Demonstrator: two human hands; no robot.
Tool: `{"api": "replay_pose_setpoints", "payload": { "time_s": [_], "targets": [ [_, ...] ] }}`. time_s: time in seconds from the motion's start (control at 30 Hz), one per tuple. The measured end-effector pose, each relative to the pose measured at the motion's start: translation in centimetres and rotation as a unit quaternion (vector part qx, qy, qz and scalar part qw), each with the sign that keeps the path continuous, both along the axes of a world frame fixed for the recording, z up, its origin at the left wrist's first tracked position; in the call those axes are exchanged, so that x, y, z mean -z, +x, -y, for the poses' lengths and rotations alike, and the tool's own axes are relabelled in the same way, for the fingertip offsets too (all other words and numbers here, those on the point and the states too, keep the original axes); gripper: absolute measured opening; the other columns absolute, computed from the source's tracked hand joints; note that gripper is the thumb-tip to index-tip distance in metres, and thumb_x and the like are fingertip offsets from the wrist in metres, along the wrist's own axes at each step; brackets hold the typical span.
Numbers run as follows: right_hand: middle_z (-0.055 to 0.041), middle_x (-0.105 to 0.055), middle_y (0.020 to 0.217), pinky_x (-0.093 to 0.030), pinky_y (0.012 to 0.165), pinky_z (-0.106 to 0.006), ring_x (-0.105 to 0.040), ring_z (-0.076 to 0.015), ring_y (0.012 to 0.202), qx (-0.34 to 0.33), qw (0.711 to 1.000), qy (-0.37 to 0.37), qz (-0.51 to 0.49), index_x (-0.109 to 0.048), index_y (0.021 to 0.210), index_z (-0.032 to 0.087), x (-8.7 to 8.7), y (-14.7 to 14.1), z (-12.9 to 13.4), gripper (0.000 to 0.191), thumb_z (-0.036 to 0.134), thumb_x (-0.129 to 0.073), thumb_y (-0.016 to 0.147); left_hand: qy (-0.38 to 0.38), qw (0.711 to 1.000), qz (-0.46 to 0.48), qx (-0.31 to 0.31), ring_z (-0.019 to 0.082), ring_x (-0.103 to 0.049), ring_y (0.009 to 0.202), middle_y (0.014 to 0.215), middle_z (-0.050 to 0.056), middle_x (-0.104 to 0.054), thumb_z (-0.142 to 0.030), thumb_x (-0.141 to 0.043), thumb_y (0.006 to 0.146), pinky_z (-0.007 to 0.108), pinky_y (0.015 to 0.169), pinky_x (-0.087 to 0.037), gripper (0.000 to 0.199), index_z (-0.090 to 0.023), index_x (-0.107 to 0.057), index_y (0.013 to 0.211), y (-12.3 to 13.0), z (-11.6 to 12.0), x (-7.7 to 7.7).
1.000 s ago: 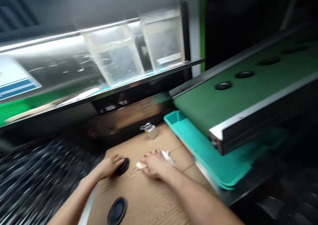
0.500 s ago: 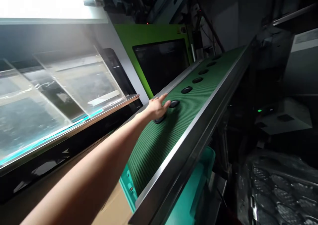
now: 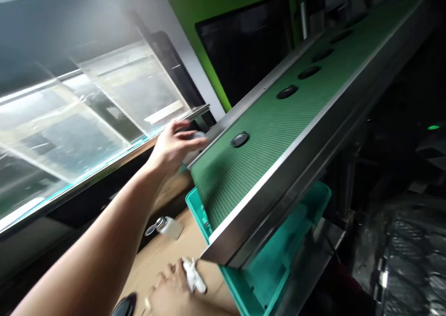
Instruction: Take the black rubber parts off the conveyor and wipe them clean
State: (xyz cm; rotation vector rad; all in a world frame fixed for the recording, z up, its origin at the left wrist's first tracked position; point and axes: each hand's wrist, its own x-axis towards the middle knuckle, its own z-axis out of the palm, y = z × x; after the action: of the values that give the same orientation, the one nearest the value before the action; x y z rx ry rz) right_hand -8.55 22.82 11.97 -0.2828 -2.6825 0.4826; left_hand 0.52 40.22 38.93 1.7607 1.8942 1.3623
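My left hand (image 3: 176,146) is raised beside the left rail near the conveyor's lower end. Its thumb and fingers are bent around a blurred greyish thing (image 3: 198,135) that I cannot make out. Nearest on the green belt (image 3: 258,160) lies a black oval part (image 3: 240,139); several more black oval parts (image 3: 287,92) trail up the belt. Low in the view, over brown cardboard (image 3: 149,260), my right hand (image 3: 170,288) is blurred, its fingers closed on a crumpled white cloth (image 3: 195,279). A black part (image 3: 125,305) lies left of that hand, partly cut off.
A small white bottle with a metal cap (image 3: 171,227) stands on the cardboard. Under the belt's end sits a teal bin (image 3: 232,283). A metal rail (image 3: 278,167) edges the belt. Clear machine windows (image 3: 104,107) are at left; clear moulded trays (image 3: 407,260) are at lower right.
My left hand has moved from over the belt to beyond its left rail. The view has tilted down, bringing my right hand, the cloth and the bottle into sight. The belt parts' spacing differs.
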Motion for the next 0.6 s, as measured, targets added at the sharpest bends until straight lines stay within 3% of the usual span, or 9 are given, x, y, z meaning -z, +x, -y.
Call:
{"api": "replay_pose_setpoints", "payload": {
  "time_s": [0.03,0.1,0.2,0.27,0.33,0.4,0.5,0.57,0.6],
  "targets": [
    [-0.0148,-0.069,0.098,-0.044,0.084,-0.054,-0.057,-0.0357,0.101,0.007,1.0,-0.021,0.022,-0.072,0.088,0.019,-0.2,-0.1,0.3,0.03,0.043,-0.072,0.069,-0.003,0.998,0.057,-0.04,0.009,-0.062,0.068,0.092,0.003,-0.067,-0.021,-0.086,0.059,0.02,0.063,-0.053,0.06,-0.019,-0.059,0.113,-3.0,3.6,1.0],
    [-0.0153,-0.067,0.102,-0.044,0.087,-0.051,-0.056,-0.0333,0.103,0.029,0.996,-0.08,0.034,-0.071,0.096,0.02,-0.6,0.3,0.4,0.034,0.047,-0.064,0.078,-0.001,0.977,0.186,-0.108,0.005,-0.058,0.061,0.085,0.0,-0.066,-0.019,-0.082,0.065,0.012,0.054,-0.048,0.044,-0.018,-0.063,0.104,-9.2,11.2,4.4],
    [-0.0116,-0.064,0.107,-0.045,0.087,-0.045,-0.054,-0.0305,0.104,0.089,0.977,-0.184,-0.06,-0.066,0.111,0.025,-1.5,1.5,0.0,0.043,0.058,-0.05,0.088,0.042,0.911,0.343,-0.227,0.006,-0.063,0.069,0.09,0.001,-0.068,-0.011,-0.071,0.075,0.011,0.059,-0.05,0.025,-0.018,-0.063,0.098,-16.4,21.4,11.8],
    [-0.0086,-0.063,0.107,-0.044,0.09,-0.041,-0.053,-0.0277,0.105,0.126,0.953,-0.232,-0.146,-0.063,0.119,0.029,-2.1,2.2,0.1,0.045,0.06,-0.049,0.089,0.061,0.867,0.393,-0.301,0.007,-0.064,0.068,0.087,0.001,-0.068,-0.005,-0.067,0.075,0.014,0.06,-0.052,0.029,-0.018,-0.061,0.1,-18.6,26.1,16.7],
    [-0.0063,-0.063,0.107,-0.043,0.092,-0.036,-0.053,-0.0246,0.106,0.13,0.933,-0.253,-0.22,-0.061,0.123,0.03,-2.5,2.4,0.9,0.045,0.059,-0.051,0.089,0.055,0.845,0.423,-0.324,0.009,-0.064,0.065,0.081,0.001,-0.068,-0.003,-0.069,0.073,0.017,0.058,-0.052,0.038,-0.018,-0.058,0.106,-19.0,28.8,20.5],
    [-0.0039,-0.062,0.105,-0.043,0.091,-0.033,-0.054,-0.0216,0.104,0.097,0.928,-0.248,-0.259,-0.063,0.12,0.032,-2.6,2.3,2.0,0.04,0.056,-0.055,0.089,0.049,0.838,0.468,-0.275,0.01,-0.064,0.062,0.077,0.001,-0.068,-0.002,-0.071,0.069,0.018,0.057,-0.051,0.042,-0.016,-0.059,0.106,-18.6,29.6,22.8],
    [-0.0027,-0.062,0.104,-0.044,0.087,-0.03,-0.054,-0.0195,0.099,0.036,0.947,-0.195,-0.253,-0.066,0.115,0.033,-2.1,2.1,3.8,0.034,0.053,-0.06,0.087,0.06,0.806,0.562,-0.174,0.01,-0.062,0.059,0.071,0.002,-0.067,-0.003,-0.068,0.071,0.018,0.058,-0.052,0.02,-0.011,-0.064,0.089,-18.1,29.4,24.3],
    [-0.0045,-0.06,0.106,-0.045,0.087,-0.031,-0.053,-0.0202,0.1,0.027,0.959,-0.151,-0.238,-0.067,0.115,0.032,-1.5,1.9,4.7,0.035,0.051,-0.061,0.087,0.065,0.772,0.613,-0.155,0.011,-0.062,0.059,0.068,0.005,-0.066,-0.007,-0.062,0.077,0.018,0.057,-0.052,0.004,-0.009,-0.065,0.079,-18.1,29.3,24.8],
    [-0.0054,-0.06,0.108,-0.045,0.087,-0.031,-0.052,-0.0207,0.101,0.031,0.963,-0.133,-0.233,-0.066,0.117,0.032,-1.3,1.8,5.0,0.035,0.05,-0.06,0.088,0.068,0.752,0.638,-0.15,0.011,-0.063,0.06,0.069,0.006,-0.066,-0.01,-0.06,0.081,0.018,0.058,-0.053,0.006,-0.009,-0.065,0.079,-18.2,29.4,24.9]
  ]
}}
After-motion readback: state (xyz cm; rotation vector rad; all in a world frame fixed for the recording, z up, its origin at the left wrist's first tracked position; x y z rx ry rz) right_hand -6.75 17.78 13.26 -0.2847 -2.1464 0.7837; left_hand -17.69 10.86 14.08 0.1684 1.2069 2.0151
